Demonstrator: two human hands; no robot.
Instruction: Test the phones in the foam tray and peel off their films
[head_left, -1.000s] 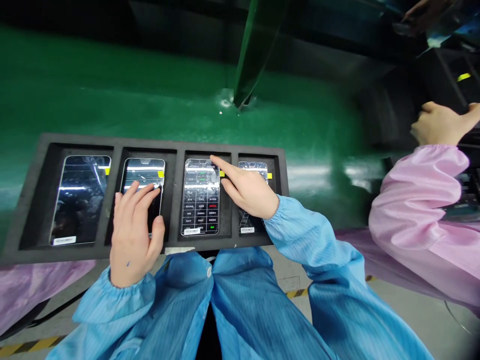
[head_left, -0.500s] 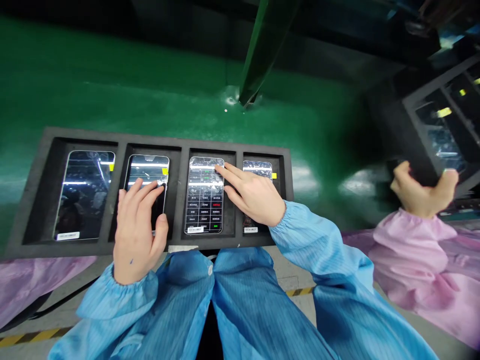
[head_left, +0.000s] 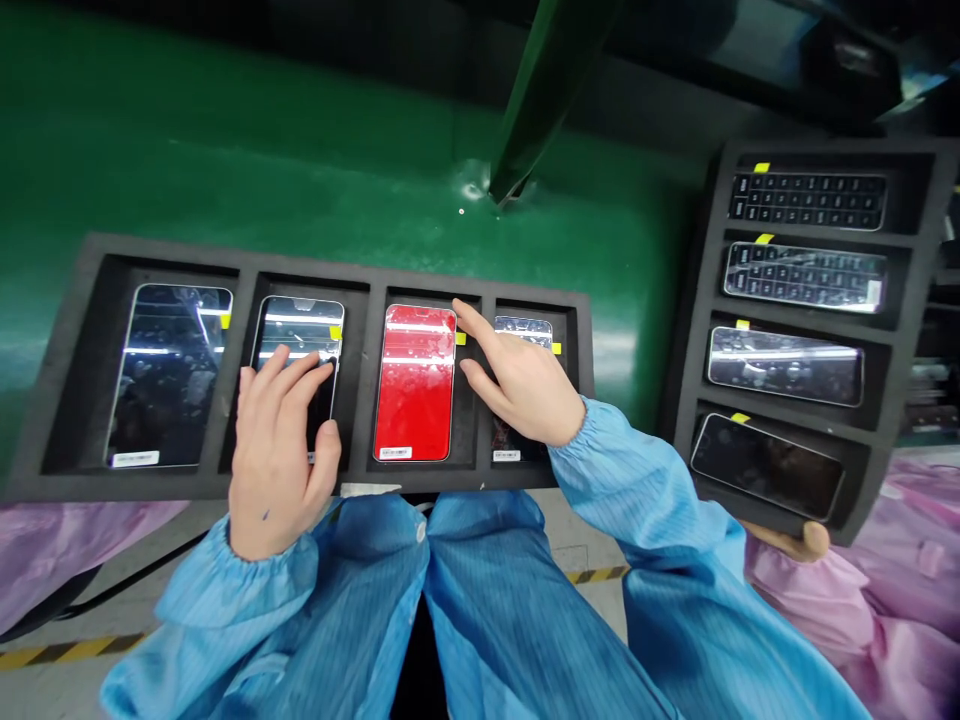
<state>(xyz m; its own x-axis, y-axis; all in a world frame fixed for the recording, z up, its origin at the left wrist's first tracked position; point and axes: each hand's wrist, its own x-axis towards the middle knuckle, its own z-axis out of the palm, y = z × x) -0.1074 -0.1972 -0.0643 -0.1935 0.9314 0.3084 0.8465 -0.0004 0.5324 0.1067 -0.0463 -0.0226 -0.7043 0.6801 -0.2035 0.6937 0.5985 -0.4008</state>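
Red now fills the screen of the third phone [head_left: 415, 383], where a key grid showed earlier, and a co-worker's hand [head_left: 795, 540] has brought a second tray [head_left: 825, 150] in at right, its upper phones showing key grids and its lowest dark. Beyond lies a green floor [head_left: 315, 130]. The foam tray [head_left: 315, 268] before the person holds four phones in a row. The first phone [head_left: 169, 375] and second phone [head_left: 300, 325] look dark, and the fourth phone [head_left: 523, 330] is too hidden to read. The left hand [head_left: 277, 450] lies spread across the second phone. The right hand [head_left: 525, 385] hovers over the fourth phone, fingers apart, index tip near the red screen's top corner, pinching nothing.
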